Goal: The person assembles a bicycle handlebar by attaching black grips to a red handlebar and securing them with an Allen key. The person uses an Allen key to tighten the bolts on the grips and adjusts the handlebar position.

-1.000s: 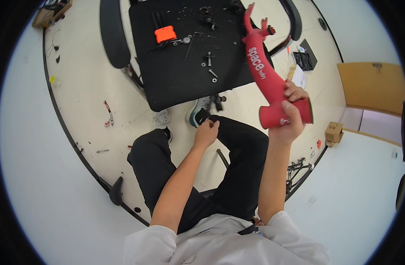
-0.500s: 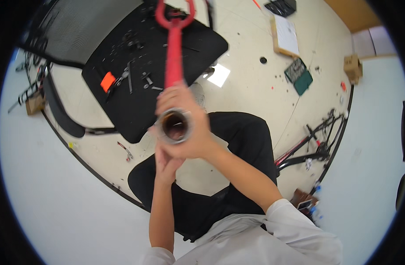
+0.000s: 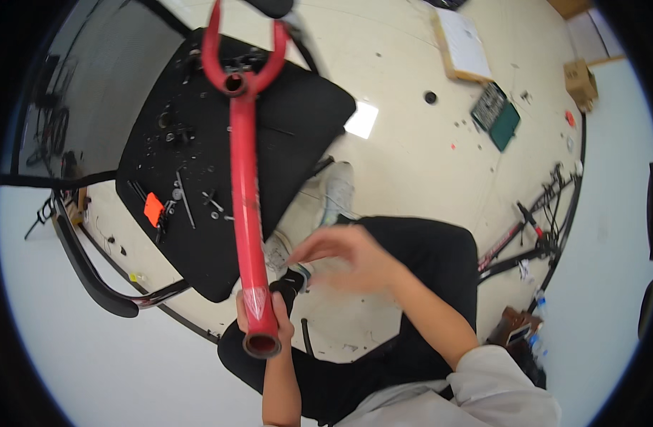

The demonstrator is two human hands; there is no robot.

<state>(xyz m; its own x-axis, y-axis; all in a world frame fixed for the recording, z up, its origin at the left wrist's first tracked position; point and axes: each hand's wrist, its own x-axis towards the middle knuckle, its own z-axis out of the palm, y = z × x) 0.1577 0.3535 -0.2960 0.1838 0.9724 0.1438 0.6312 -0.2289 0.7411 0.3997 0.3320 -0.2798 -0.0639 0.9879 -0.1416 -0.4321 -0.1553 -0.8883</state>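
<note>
Head view: I look down past my forearms at the floor.
Left grip point(image 3: 264, 322): closed around the lower end of the red frame tube point(image 3: 245, 192).
Tube: runs from lower centre to upper left, above the black mat point(image 3: 298, 135).
Right grip point(image 3: 344, 256): fingers spread, holding nothing, centre frame, blurred.
Mat: small metal parts, orange piece point(image 3: 153, 209).

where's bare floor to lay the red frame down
Bare floor lies between the black mat, the clipboard and the green case. The mat's left half, around the orange tool, is crowded with small parts. The left hand holds the red frame.
</note>
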